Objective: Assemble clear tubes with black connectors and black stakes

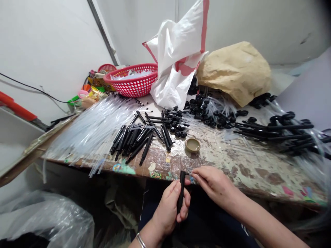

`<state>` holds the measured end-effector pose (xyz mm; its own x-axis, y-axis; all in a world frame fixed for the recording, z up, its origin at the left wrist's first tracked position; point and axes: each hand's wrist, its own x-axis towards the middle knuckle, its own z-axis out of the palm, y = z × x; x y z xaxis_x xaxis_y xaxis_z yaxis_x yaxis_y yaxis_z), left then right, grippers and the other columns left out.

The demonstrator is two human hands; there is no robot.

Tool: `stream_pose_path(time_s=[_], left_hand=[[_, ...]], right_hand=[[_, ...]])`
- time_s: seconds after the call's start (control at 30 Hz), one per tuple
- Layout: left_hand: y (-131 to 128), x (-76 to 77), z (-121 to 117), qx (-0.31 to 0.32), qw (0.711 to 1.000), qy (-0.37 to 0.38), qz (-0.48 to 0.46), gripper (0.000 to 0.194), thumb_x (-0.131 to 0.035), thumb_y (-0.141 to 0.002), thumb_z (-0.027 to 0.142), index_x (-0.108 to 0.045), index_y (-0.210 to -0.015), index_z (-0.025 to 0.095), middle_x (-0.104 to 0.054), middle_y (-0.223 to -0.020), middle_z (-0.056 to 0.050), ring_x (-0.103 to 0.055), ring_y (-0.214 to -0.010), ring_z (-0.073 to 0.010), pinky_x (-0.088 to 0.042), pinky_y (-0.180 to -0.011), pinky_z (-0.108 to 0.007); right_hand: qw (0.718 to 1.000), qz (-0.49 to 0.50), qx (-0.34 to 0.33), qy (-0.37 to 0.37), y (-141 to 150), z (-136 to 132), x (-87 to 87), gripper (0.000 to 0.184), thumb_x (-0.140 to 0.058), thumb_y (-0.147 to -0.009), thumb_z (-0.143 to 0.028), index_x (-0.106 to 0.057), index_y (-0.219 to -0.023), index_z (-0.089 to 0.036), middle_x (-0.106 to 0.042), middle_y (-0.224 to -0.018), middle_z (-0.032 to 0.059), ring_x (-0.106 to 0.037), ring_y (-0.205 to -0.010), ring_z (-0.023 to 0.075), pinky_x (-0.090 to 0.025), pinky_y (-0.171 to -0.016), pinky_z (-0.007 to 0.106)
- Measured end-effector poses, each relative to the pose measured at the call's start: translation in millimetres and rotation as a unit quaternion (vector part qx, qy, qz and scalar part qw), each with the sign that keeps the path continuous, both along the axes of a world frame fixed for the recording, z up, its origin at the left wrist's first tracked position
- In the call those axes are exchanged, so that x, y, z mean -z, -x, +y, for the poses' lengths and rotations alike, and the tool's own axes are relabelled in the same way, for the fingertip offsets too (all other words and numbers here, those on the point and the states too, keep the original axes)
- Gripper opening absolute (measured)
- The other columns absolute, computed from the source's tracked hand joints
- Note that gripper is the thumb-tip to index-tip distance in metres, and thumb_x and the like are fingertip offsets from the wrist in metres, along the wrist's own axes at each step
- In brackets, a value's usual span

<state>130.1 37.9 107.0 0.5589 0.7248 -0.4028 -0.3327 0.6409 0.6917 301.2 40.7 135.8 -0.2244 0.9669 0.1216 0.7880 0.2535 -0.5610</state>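
My left hand point(172, 203) is closed around a black plastic tube point(181, 189), held upright just off the table's front edge. Close beside the tube's top, my right hand point(216, 184) pinches with thumb and forefinger. Whatever lies in that pinch is too small to make out; it is near a short side spout on the tube. On the table ahead is a pile of similar black tubes point(134, 136). A small round dish point(192, 145) of liquid stands to their right. Black pump parts point(204, 108) with clear thin tubes lie heaped behind it.
Long clear tubes point(82, 127) spread over the table's left side, some jutting past the edge. Behind them stands a red basket point(131, 81) with pale pieces. A white sack point(173, 51) and a brown paper bag point(235, 70) stand at the back. Long black parts point(276, 131) lie at right.
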Motion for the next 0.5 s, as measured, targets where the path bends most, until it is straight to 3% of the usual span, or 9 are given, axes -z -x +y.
stream_pose_path(time_s=[0.23,0.5], left_hand=[[-1.7,11.7,0.9,0.01,0.998,0.06,0.007,0.025,-0.04,-0.09,0.034,-0.05,-0.095,0.011,-0.055,-0.053,0.002,-0.033,-0.027,-0.0022,-0.022,-0.028,-0.013],[2.1,11.8,2.3,0.015,0.996,0.091,-0.014,0.025,-0.04,-0.089,0.038,-0.049,-0.091,0.015,-0.05,-0.049,0.005,-0.034,-0.027,-0.0036,-0.022,-0.026,-0.014]], right_hand=[[0.981,-0.168,-0.049,0.078,0.3,9.7,3.1,0.03,-0.036,-0.09,-0.019,-0.061,-0.074,-0.016,-0.065,-0.072,0.0057,-0.06,-0.07,0.019,-0.041,-0.065,0.029],[0.954,-0.243,-0.082,0.157,9.4,24.3,-13.3,0.028,-0.037,-0.088,-0.019,-0.062,-0.074,-0.016,-0.066,-0.073,0.0063,-0.061,-0.071,0.0183,-0.039,-0.065,0.027]])
